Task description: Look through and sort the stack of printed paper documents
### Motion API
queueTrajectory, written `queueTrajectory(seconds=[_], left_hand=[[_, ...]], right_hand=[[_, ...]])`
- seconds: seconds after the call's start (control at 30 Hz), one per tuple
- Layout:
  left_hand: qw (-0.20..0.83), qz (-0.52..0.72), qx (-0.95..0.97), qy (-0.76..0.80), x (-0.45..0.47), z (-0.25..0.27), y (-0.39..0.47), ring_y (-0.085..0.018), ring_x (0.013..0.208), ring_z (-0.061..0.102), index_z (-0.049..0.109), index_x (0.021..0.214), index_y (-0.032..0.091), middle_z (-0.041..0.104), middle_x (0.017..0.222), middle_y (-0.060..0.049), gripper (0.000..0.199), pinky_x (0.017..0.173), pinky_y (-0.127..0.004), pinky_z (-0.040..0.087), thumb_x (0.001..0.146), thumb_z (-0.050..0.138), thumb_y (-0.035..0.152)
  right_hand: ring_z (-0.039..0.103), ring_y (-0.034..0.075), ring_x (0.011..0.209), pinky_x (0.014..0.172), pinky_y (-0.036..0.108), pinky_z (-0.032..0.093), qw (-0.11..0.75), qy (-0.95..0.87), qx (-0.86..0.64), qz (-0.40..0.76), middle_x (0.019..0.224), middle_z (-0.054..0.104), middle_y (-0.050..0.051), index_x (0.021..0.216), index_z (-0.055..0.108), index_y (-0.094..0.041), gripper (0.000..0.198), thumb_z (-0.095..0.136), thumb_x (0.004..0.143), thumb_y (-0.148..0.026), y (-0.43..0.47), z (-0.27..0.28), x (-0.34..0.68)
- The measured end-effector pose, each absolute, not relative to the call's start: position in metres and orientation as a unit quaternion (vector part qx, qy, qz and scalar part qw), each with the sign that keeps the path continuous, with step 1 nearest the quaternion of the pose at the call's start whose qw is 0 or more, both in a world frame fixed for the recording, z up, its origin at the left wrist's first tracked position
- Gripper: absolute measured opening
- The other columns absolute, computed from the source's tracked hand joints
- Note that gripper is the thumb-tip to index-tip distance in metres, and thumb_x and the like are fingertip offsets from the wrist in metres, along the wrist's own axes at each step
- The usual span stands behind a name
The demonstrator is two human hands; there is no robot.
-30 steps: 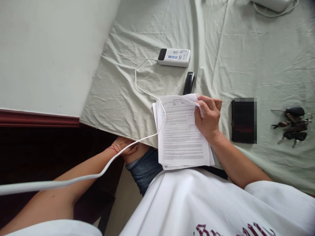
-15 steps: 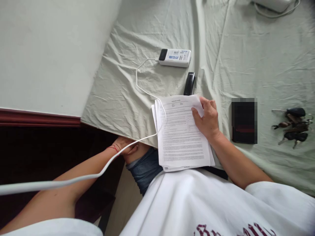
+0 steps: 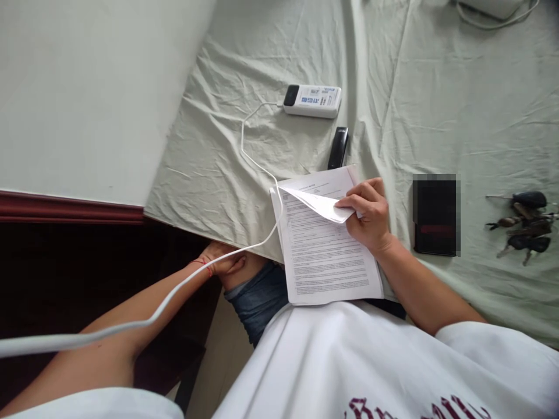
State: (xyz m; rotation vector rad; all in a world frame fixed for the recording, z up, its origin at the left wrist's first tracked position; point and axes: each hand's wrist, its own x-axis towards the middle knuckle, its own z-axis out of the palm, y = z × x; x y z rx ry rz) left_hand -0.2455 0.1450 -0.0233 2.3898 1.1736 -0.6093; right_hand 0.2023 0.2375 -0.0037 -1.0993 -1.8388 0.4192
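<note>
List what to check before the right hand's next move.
1. Lifted sheet gripped by the right hand: ok, held in the fingers.
2. Left hand steadying the paper stack: not ok, it is at the knee.
3. Stack wholly on the table: not ok, its lower left corner overhangs the edge.
4. White cable off the stack: cannot tell, it crosses the left edge in view.
5. Keys clear of the stack: ok, off to the right.

Two hands (image 3: 369, 209) (image 3: 222, 260), one paper stack (image 3: 332, 262), one power bank (image 3: 312, 102), one stapler (image 3: 338, 149), one phone (image 3: 437, 216) and one keyring (image 3: 529, 228) show.
</note>
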Motion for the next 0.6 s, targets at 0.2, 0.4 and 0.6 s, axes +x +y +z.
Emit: queueTrajectory(seconds=[0.2,0.4,0.6], left_hand=[[0.183,-0.236,0.857,0.420,-0.247,-0.025,0.144,-0.035,0.121,0.062,0.077,0.120,0.014,0.075,0.128,-0.015,0.039,0.112,-0.047,0.041,0.091,0.056,0.032],[0.204,-0.236,0.857,0.410,-0.262,-0.037,0.142,-0.029,0.125,0.054,0.068,0.133,0.004,0.069,0.139,-0.015,0.045,0.115,-0.043,0.035,0.098,0.053,0.029],[0.213,-0.243,0.855,0.405,-0.263,-0.039,0.143,-0.026,0.129,0.050,0.068,0.134,0.006,0.070,0.137,-0.011,0.046,0.112,-0.038,0.035,0.094,0.057,0.025]], right_hand=[[0.054,0.025,0.085,0.093,0.051,0.047,0.460,-0.738,-0.470,0.150,0.079,0.056,0.005,0.073,0.068,-0.027,0.017,0.058,0.086,-0.030,0.237,-0.005,0.201],[0.054,0.026,0.088,0.085,0.047,0.049,0.479,-0.739,-0.451,0.144,0.080,0.060,0.006,0.074,0.066,-0.026,0.011,0.059,0.083,-0.024,0.237,0.000,0.198],[0.054,0.026,0.089,0.089,0.047,0.048,0.462,-0.750,-0.448,0.154,0.081,0.059,0.006,0.077,0.065,-0.026,0.011,0.059,0.085,-0.026,0.238,-0.003,0.201]])
